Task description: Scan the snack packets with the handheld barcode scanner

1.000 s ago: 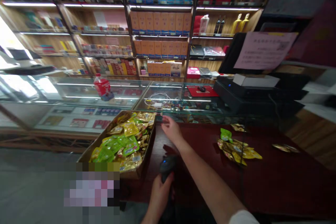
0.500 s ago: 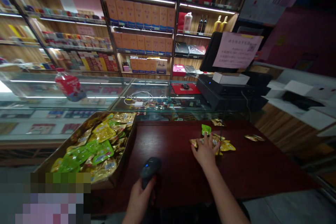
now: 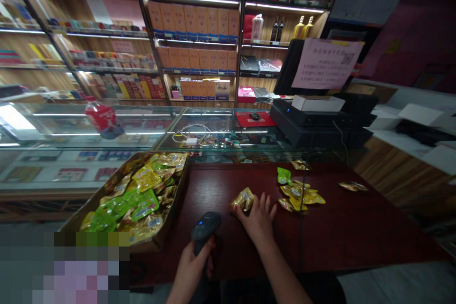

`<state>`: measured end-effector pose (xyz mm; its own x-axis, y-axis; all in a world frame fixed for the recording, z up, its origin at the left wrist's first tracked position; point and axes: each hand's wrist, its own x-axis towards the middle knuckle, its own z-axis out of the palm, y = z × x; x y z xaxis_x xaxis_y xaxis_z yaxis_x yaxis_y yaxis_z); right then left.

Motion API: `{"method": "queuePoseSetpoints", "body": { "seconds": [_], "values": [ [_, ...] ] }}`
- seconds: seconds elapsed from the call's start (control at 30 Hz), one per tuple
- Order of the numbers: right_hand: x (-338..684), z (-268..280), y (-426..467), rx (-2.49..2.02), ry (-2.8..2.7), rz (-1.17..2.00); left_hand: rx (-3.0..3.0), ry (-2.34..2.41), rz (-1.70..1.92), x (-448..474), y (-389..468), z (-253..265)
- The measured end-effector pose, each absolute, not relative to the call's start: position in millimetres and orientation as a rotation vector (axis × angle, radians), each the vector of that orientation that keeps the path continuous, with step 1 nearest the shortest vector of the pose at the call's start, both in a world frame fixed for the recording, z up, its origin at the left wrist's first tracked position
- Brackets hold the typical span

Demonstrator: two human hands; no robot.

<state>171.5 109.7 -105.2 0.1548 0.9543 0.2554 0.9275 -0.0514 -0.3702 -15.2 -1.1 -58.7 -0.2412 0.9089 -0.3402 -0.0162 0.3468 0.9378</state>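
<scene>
My left hand (image 3: 195,261) is wrapped round the handle of a dark barcode scanner (image 3: 206,226) with a small blue light on its head. In front of the scanner's right side, my right hand (image 3: 257,222) pinches a gold foil snack packet (image 3: 243,198) between thumb and fingers. The packet is just above or on the dark red tabletop (image 3: 217,180); I cannot tell which. Right of that hand lies a loose group of gold and yellow packets (image 3: 302,194), with a green packet (image 3: 284,175) at its back.
On the left stands a cardboard box (image 3: 174,209) filled with gold and green packets. Behind the table is a glass counter (image 3: 210,118) with a white cable (image 3: 192,133). A monitor (image 3: 289,66) stands above a black cash drawer (image 3: 285,126). Another gold packet (image 3: 352,186) lies far right.
My right hand has moved left from the packet group toward the scanner, bringing a gold packet with it. The left hand keeps its hold on the scanner. The view has shifted slightly.
</scene>
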Motion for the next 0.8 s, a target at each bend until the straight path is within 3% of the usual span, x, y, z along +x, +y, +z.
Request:
{"method": "queuePoseSetpoints", "body": {
  "seconds": [0.23,0.57,0.8],
  "values": [
    [177.7,-106.3,104.0,-1.481,-1.714,0.359,1.037,1.576,1.014,-14.7,-12.7,-6.2],
    [177.1,-102.0,102.7,-1.416,-1.693,0.320,1.136,1.578,0.947,-13.2,-15.2,9.3],
    [179.3,-97.3,99.0,-1.471,-1.604,0.523,1.066,1.529,1.018,-10.3,-13.4,4.8]
  ]
}}
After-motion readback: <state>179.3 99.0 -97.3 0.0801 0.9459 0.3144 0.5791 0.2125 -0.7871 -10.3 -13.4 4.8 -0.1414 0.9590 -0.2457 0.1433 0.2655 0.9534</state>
